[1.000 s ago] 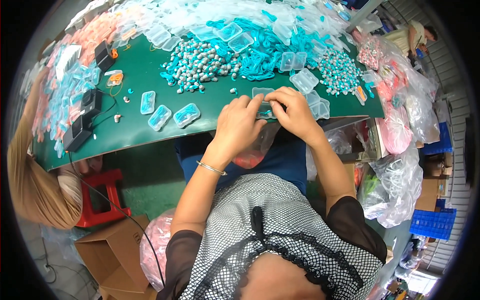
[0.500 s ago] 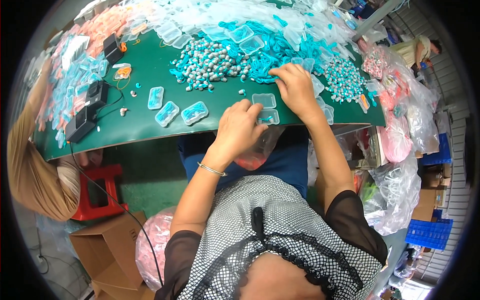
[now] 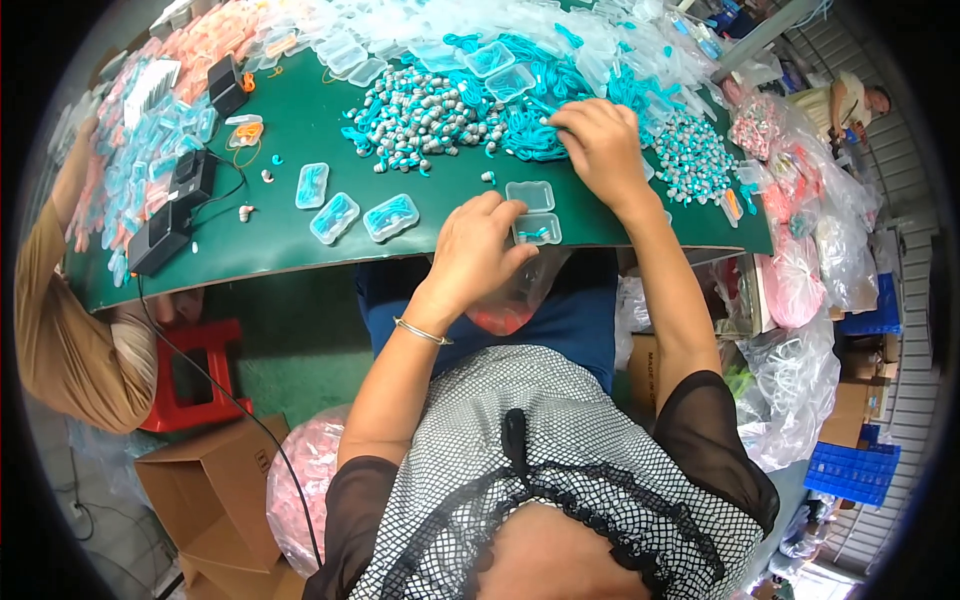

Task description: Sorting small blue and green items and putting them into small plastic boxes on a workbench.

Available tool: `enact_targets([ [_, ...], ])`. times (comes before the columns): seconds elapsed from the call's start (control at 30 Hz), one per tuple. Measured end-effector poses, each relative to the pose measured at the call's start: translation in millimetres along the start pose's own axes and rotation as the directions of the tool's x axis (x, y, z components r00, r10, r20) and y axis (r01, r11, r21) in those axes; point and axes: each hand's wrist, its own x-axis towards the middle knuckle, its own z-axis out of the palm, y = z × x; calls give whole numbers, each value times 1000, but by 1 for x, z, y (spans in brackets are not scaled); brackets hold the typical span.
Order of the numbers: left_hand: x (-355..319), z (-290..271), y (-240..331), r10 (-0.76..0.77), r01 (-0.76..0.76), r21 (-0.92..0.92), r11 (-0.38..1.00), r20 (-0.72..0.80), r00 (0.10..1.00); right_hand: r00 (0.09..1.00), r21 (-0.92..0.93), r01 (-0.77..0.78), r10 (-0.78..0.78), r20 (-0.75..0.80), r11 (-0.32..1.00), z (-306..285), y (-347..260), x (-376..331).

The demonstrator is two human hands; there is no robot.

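A small clear plastic case (image 3: 538, 222) stands with its lid swung open near the table's front edge, small teal-and-white pieces in its lower half. The thumb and index finger of my left hand (image 3: 472, 246) close around the case's left end. My right hand (image 3: 606, 155) is over the edge of a pile of teal cords (image 3: 533, 138), thumb and index finger apart, the other fingers curled. Grey-and-teal earplugs (image 3: 420, 115) lie heaped left of the cords. Three closed clear cases with teal cord inside, among them this case (image 3: 391, 217), rest left of my left hand.
More earplugs (image 3: 692, 158) are heaped at the right. Clear cases (image 3: 400, 35) pile up along the back. Black boxes (image 3: 160, 240) with a cable stand on the left, by another person's sleeve (image 3: 70, 340). A red stool (image 3: 195, 375) and a cardboard box (image 3: 215, 490) are below.
My right hand has shifted slightly up and right along the cord pile. My left hand stays at the open case. The whole view has shifted a little.
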Motion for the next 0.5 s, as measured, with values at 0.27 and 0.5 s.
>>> enact_targets([
  [0.27, 1, 5, -6, -19, 19, -48, 999, 2, 1000, 963, 429, -177, 66, 260, 886, -32, -42, -57],
  [0.5, 0, 8, -10, 42, -44, -40, 998, -66, 997, 991, 376, -31, -19, 130, 926, -14, -49, -67],
])
